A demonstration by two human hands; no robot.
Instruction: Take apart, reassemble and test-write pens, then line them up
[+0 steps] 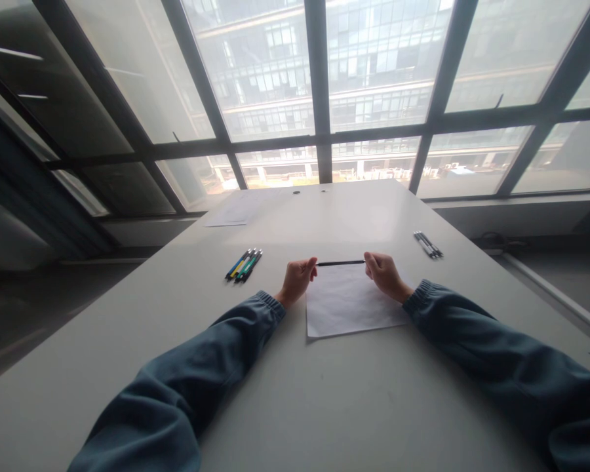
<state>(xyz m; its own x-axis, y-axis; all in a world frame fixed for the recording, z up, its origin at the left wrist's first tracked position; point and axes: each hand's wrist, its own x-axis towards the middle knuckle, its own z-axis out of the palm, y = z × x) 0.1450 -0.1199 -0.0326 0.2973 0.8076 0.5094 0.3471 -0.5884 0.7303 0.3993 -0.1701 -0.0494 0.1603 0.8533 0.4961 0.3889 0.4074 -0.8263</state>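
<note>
Over the far edge of a white sheet of paper (349,305), a thin black pen (341,263) is held level between my two hands. Its left end is in the closed fingers of my left hand (297,278). My right hand (383,274) is closed around the other end, so both tips of the pen are hidden. The sheet lies flat below, slightly wrinkled, and my right wrist and sleeve cover part of its right side.
Several colored markers (244,265) lie side by side to the left. A few black-and-white pens (428,244) rest on the right. More paper (230,211) is at the far left of the white table (285,393). Large windows (373,72) stand behind it.
</note>
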